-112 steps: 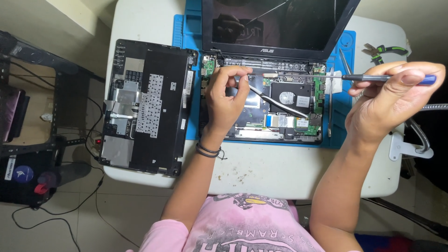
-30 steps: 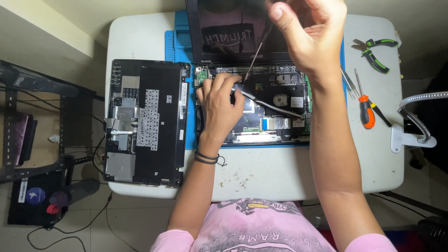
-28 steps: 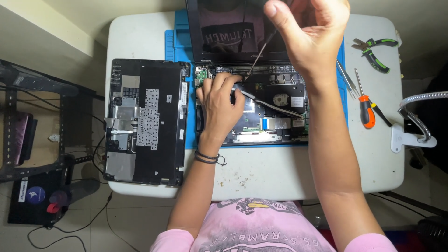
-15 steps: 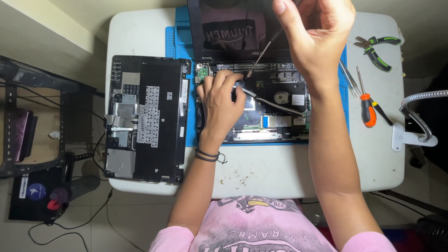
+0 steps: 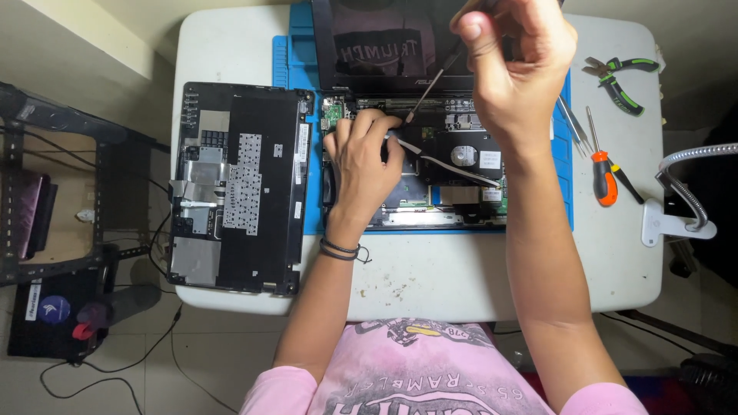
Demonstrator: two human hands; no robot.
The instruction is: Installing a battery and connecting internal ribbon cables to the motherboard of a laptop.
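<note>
Overhead, a person in a pink shirt sits at a white table with an opened laptop lying on a blue mat, its circuit boards exposed and its dark screen tilted up at the far edge. Their left hand rests flat on the boards with fingers loosely curled, pressing near the upper left corner and not visibly gripping anything. Their right hand is raised above the screen, pinching the handle of a thin screwdriver whose tip angles down to meet the boards just beside the left fingertips. Because the tool is held high and at a slant, the tip could slip off and scratch the board, nick the pale flat ribbon cable crossing the middle, or jab a finger; whether it sits on a screw is hard to tell. Counted: one removed black bottom cover to the left, one orange-handled screwdriver, one pair of green-handled pliers, one pair of tweezers, one gooseneck clamp lamp at the right edge
</note>
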